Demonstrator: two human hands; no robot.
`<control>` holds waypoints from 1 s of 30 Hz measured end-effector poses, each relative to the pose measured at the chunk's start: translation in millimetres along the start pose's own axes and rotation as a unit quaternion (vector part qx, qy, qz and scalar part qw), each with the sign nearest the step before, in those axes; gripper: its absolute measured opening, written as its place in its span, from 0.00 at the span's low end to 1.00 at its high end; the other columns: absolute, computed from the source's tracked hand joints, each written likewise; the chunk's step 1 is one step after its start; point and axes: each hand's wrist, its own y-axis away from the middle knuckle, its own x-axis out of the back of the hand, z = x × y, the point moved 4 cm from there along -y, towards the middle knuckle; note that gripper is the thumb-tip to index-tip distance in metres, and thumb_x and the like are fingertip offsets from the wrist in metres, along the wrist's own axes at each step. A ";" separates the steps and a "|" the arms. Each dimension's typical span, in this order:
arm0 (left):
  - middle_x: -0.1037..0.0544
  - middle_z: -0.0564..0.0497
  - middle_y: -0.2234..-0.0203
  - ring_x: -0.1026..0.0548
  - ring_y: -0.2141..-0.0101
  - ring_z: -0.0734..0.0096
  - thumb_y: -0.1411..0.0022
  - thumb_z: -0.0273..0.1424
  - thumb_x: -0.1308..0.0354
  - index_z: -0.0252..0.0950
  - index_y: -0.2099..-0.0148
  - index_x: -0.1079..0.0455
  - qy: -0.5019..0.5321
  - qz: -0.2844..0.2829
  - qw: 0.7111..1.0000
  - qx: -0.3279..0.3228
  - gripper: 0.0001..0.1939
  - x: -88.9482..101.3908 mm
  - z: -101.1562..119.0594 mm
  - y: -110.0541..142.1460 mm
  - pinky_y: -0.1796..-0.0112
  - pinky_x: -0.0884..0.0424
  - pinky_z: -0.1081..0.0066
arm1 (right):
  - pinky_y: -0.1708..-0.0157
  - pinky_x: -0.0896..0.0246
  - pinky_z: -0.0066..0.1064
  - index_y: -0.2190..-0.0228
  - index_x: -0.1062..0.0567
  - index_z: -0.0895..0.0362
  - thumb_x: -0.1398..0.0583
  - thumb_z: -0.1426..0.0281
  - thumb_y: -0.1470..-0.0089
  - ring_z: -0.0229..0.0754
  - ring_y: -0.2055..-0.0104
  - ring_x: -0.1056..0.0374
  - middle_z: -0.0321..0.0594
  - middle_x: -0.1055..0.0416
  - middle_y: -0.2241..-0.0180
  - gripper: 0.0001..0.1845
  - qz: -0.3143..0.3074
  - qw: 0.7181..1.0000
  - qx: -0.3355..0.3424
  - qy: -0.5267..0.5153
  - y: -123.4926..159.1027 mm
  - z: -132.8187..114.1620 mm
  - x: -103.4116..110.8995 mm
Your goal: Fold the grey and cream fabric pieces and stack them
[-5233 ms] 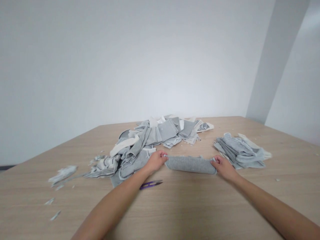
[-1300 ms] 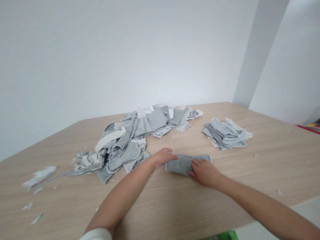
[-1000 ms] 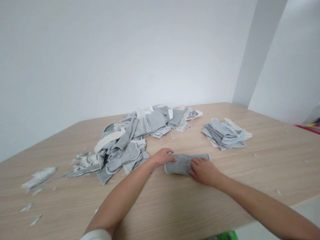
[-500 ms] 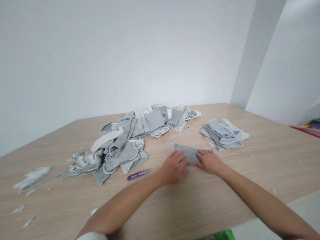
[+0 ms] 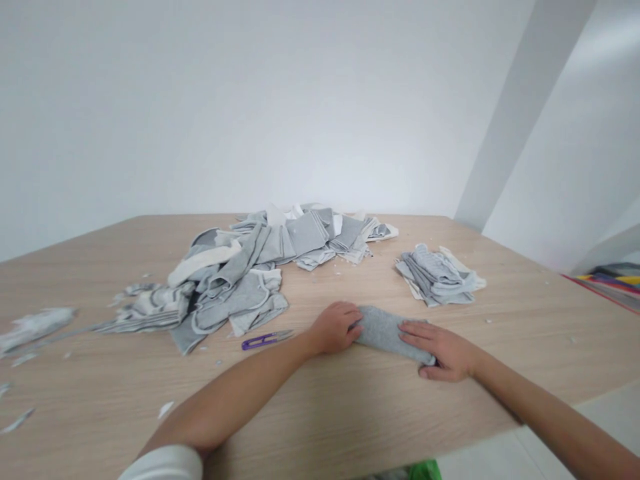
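A folded piece of grey knit cloth [image 5: 383,331] lies slightly slanted on the table in front of me. My left hand [image 5: 336,327] is closed on its left end, fingers curled over the edge and thumb against it. Across the right end rests my right hand [image 5: 443,348], its fingers stretched out flat and its thumb apart at the lower corner. Purple-handled thread snips [image 5: 265,339] lie just left of my left hand. What is under my fingers is hidden.
A long heap of grey and white cloth pieces [image 5: 305,233] spreads across the back and left. A smaller stack [image 5: 435,273] sits at the right. Scraps [image 5: 37,327] lie at far left on the wooden table [image 5: 310,420]. Something green [image 5: 425,470] shows below the front edge.
Earlier, both hands held the cloth up by its ends; now it lies on the table. Since half a second ago, my right hand has moved right and my left hand has gripped the left end.
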 end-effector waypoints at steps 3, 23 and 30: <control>0.27 0.44 0.53 0.30 0.52 0.64 0.36 0.37 0.53 0.35 0.51 0.32 0.033 -0.039 0.999 0.006 0.17 -6.2 -4.4 -2.3 0.49 0.37 0.63 | 0.41 0.52 0.45 0.39 0.45 0.57 0.44 0.59 0.45 0.50 0.37 0.51 0.51 0.46 0.39 0.35 -0.002 1.000 -0.004 0.029 8.2 0.7 -5.4; 0.26 0.49 0.52 0.30 0.51 0.66 0.35 0.44 0.56 0.39 0.49 0.31 0.110 0.003 0.987 0.117 0.21 -5.2 -23.8 0.4 0.48 0.37 0.66 | 0.56 0.39 0.36 0.53 0.30 0.59 0.48 0.71 0.45 0.45 0.56 0.32 0.51 0.28 0.58 0.17 0.001 0.999 -0.022 0.040 -32.5 -12.7 5.5; 0.28 0.46 0.49 0.32 0.48 0.64 0.37 0.44 0.54 0.36 0.47 0.33 0.109 0.081 0.962 0.237 0.23 -1.0 -47.1 5.3 0.46 0.39 0.65 | 0.68 0.40 0.27 0.67 0.29 0.57 0.46 0.69 0.46 0.39 0.69 0.34 0.39 0.28 0.71 0.08 0.074 0.970 -0.144 -0.182 -34.3 -10.0 50.6</control>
